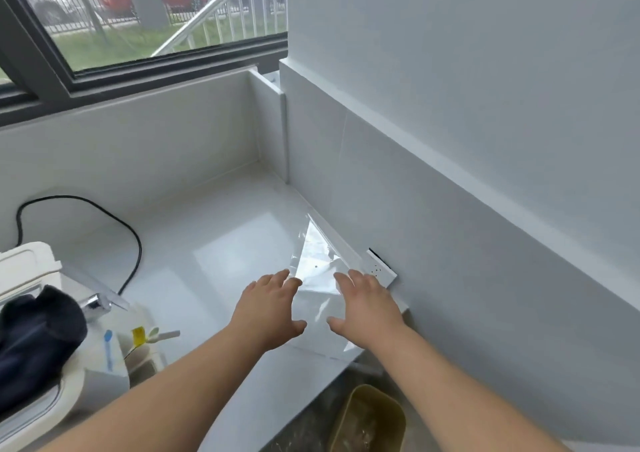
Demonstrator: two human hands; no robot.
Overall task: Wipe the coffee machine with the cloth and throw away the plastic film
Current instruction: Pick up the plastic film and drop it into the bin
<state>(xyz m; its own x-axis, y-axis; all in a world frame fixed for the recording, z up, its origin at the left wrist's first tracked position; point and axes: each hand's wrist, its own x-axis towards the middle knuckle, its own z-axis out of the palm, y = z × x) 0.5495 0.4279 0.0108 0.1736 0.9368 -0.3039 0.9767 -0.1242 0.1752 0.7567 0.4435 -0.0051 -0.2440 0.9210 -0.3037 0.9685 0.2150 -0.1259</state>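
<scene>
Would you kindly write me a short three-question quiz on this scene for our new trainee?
1. True or false: the cloth lies on the coffee machine.
2. Which thing are both hands reaching for? A) cable B) film C) socket
3. Fill in: the bin stands on the floor, below the ____ edge.

Key:
1. True; the dark cloth rests on top of the machine.
2. B; the left hand and right hand, fingers spread, flank the clear film on the counter, not yet gripping it.
3. Counter.
</scene>
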